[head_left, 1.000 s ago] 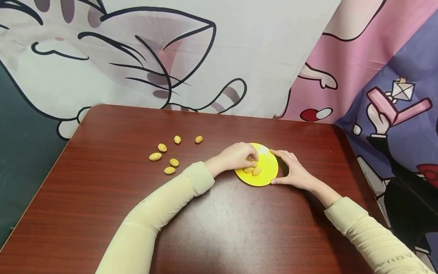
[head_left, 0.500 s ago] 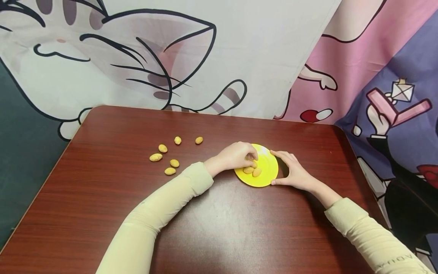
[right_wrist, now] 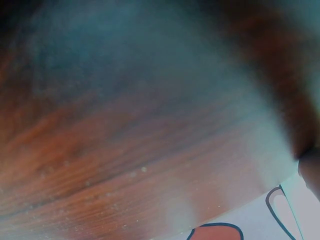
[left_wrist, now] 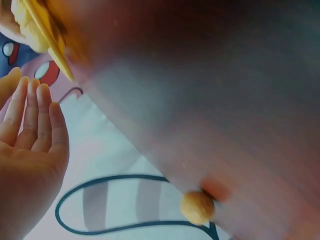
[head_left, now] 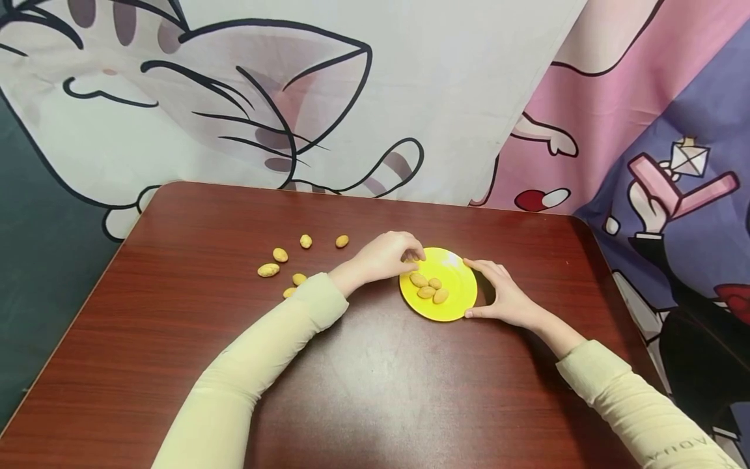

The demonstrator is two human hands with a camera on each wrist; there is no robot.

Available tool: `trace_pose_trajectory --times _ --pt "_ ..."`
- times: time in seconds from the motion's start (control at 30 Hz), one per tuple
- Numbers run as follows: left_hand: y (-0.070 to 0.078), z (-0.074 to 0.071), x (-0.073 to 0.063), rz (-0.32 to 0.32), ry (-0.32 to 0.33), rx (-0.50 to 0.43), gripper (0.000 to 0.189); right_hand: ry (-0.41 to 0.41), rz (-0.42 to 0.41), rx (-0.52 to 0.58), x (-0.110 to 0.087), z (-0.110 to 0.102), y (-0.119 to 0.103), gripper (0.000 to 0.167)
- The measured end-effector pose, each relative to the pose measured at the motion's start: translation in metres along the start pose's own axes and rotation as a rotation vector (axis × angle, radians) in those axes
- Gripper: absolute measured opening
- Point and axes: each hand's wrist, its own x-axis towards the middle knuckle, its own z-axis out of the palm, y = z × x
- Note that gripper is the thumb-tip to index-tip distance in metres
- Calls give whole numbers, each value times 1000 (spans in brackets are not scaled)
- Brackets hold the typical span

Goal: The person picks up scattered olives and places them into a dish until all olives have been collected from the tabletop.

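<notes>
A yellow plate (head_left: 457,277) lies on the table, with several small yellow oval, nut-like pieces (head_left: 426,292) gathered in its left half. My left hand (head_left: 383,257) hovers over the plate's upper left rim, its fingers loosely bent with nothing held. In the left wrist view that hand (left_wrist: 35,145) has its fingers extended near the plate's edge (left_wrist: 60,62). On the other side, my right hand (head_left: 498,290) grips the plate's right rim between thumb and fingers. Only a bit of that hand (right_wrist: 311,172) shows at the right wrist view's edge.
Several more yellow oval pieces (head_left: 268,270) are scattered on the brown table (head_left: 375,378), left of the plate. My left sleeve (head_left: 287,332) partly covers the nearest one. A cartoon-printed cloth (head_left: 457,98) hangs behind the table's far edge.
My left hand has let go of a yellow oval piece on the plate and moved up and left, uncovering the pieces there. My right hand keeps its place at the rim.
</notes>
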Motion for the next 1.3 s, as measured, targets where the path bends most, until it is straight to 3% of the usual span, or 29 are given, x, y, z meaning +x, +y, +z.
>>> trace_pose_trajectory --times 0.87,1.3 --pt "-55 -37 -47 -86 200 -39 17 -7 15 5 1 -1 0 105" --pt "-71 -45 -65 -144 312 -86 17 1 5 -1 2 0 2 106"
